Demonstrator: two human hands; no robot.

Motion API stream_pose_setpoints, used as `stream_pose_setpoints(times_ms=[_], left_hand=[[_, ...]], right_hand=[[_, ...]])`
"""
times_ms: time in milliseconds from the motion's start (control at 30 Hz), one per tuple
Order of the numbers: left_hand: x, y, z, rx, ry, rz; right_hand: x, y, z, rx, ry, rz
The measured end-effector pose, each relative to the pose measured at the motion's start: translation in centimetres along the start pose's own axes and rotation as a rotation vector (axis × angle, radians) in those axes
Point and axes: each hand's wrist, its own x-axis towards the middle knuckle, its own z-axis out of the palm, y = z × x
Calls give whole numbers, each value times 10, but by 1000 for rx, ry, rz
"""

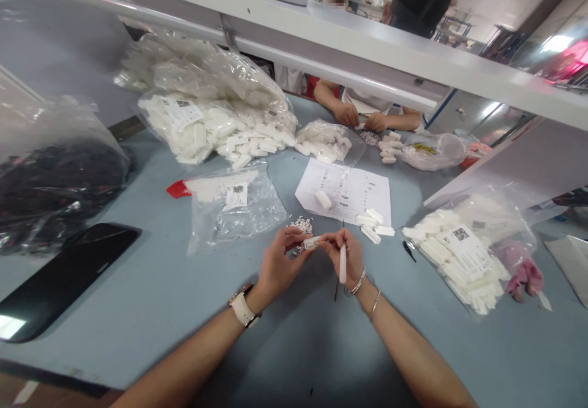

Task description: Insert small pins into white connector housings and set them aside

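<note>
My left hand point(283, 261) pinches one end of a small white plastic housing point(311, 243), its open side showing tiny parts too small to make out. At the other end of the housing are the fingertips of my right hand point(345, 253), closed. That hand also holds a thin tool with a white handle point(342, 266), its dark tip pointing away from me. Just beyond my left fingers lies a pile of tiny white pieces point(302, 225). Several white housings point(370, 234) rest on and beside a printed sheet point(316, 178), and one more sits mid-sheet.
A large bag of white parts point(197, 132) stands behind on the left. Nearer are a flat clear bag point(220, 221) and a black glossy panel point(68, 279). Another parts bag point(459, 255) lies right. A co-worker's hands point(361, 117) work across the table under a shelf point(390, 43).
</note>
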Motion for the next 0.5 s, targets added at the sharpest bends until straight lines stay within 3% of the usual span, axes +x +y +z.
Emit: stream_pose_setpoints(times_ms=[267, 500], left_hand=[[-1, 3, 0, -19, -9, 14], [-1, 4, -1, -57, 6, 47]], right_hand=[[-2, -2, -2, -23, 54, -42], [-2, -8, -2, 95, -114, 84]])
